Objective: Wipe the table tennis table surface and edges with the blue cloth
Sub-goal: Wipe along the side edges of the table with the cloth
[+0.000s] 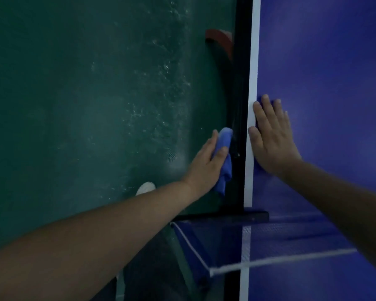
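Floor [74,105]: dark green, scuffed with pale specks; fills the left side of the view.
Shoe [145,188]: white toe, showing just above the left forearm, on the floor.
Left hand [206,161]: reaches out beside the counter; fingers and thumb curl round the cloth and hold it against the counter's dark side.
Cloth [224,148]: blue, bunched in the left hand; upper end pokes out past the fingers, lower end hangs loose below the palm. It touches the black side edge.
Side edge [240,105]: black vertical face of the counter, running top to bottom; a faint wet sheen shows near the cloth.
Leg [218,46]: curved dark support with a reddish top, under the counter, beyond the cloth.
White line [254,72]: border stripe along the counter top, just right of the black edge.
Right hand [271,135]: flat on the counter top, fingers straight and slightly spread, holding nothing; thumb and first finger lie across the white line.
Counter [334,61]: blue playing surface, fills the right side.
Net [291,242]: blue mesh with a white top cord, crossing the counter at the bottom; its black clamp grips the edge.
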The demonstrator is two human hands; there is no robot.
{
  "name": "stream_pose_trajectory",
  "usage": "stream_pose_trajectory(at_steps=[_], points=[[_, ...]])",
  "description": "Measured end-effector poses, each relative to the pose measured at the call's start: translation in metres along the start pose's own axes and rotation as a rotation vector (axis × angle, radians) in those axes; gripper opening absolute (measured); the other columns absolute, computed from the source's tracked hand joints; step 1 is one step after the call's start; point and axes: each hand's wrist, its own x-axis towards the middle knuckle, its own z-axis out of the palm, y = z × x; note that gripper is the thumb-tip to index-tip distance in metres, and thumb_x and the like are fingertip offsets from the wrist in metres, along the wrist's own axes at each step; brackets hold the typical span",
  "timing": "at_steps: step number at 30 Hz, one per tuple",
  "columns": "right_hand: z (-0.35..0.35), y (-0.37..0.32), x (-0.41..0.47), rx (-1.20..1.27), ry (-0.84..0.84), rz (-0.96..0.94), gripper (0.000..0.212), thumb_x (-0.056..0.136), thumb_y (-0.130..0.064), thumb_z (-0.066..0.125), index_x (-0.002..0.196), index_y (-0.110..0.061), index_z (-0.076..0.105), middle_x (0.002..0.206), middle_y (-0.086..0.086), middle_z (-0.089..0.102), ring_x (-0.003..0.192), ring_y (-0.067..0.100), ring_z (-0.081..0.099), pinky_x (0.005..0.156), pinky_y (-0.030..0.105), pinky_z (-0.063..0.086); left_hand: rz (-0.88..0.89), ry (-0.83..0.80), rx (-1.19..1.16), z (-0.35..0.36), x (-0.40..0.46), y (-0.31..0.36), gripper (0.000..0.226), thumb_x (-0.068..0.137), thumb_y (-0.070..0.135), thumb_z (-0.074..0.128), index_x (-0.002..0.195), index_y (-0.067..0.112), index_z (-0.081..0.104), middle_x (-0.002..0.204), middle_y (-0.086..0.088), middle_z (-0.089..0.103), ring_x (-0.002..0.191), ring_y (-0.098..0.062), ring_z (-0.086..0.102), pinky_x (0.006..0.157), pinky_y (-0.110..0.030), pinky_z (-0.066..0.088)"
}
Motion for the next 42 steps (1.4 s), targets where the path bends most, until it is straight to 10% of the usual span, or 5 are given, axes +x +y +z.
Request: stream_pose_trajectory(at_steps=[6,12,23,30,42], points=[[0.013,0.006,-0.003,0.064,0.106,-0.017,0.059,0.105,-0.041,0.028,0.159,-0.018,0.024,0.168,0.002,0.014,0.156,0.025,0.003,0.125,0.046,0.003,0.151,0.172,0.040,0.047,0.026,-0.022,0.051,0.108,0.044,0.030,0.156,0.036,0.015,0.142,0.001,0.039,0.116,0.021,0.034,0.101,0.001,0.020],[0.015,0.010,-0.001,0.071,0.148,-0.064,0.058,0.105,-0.039,0.030,0.157,-0.016,0.025,0.166,0.007,0.018,0.155,0.031,0.009,0.124,0.052,0.008,0.340,0.319,0.014,0.056,0.068,0.002,0.055,0.108,0.029,0.022,0.160,0.010,0.017,0.169,-0.005,0.011,0.156,-0.015,0.004,0.125,-0.025,0.003],[0.015,0.008,0.000,0.078,0.171,-0.071,0.057,0.105,-0.035,0.032,0.155,-0.009,0.032,0.164,0.012,0.023,0.154,0.036,0.012,0.123,0.056,0.011,0.102,0.007,-0.162,0.050,-0.004,-0.035,0.057,0.108,0.031,0.035,0.158,0.034,0.007,0.163,0.023,0.013,0.146,0.013,0.012,0.124,-0.021,0.012],[0.016,0.010,-0.001,0.071,0.171,-0.087,0.056,0.105,-0.034,0.032,0.155,-0.007,0.030,0.163,0.016,0.024,0.152,0.040,0.014,0.123,0.057,0.011,0.241,0.390,-0.104,0.033,0.125,0.026,0.055,0.106,0.030,0.029,0.153,0.002,0.032,0.157,-0.016,0.035,0.146,-0.022,0.033,0.121,-0.043,0.026],[0.015,0.010,-0.001,0.048,0.181,-0.080,0.055,0.106,-0.035,0.028,0.155,-0.010,0.029,0.163,0.014,0.023,0.153,0.038,0.015,0.122,0.058,0.012,-0.024,0.268,-0.170,0.053,0.067,0.010,0.063,0.101,0.047,0.026,0.160,0.027,0.018,0.166,0.011,0.019,0.150,0.003,0.017,0.125,-0.033,0.018]])
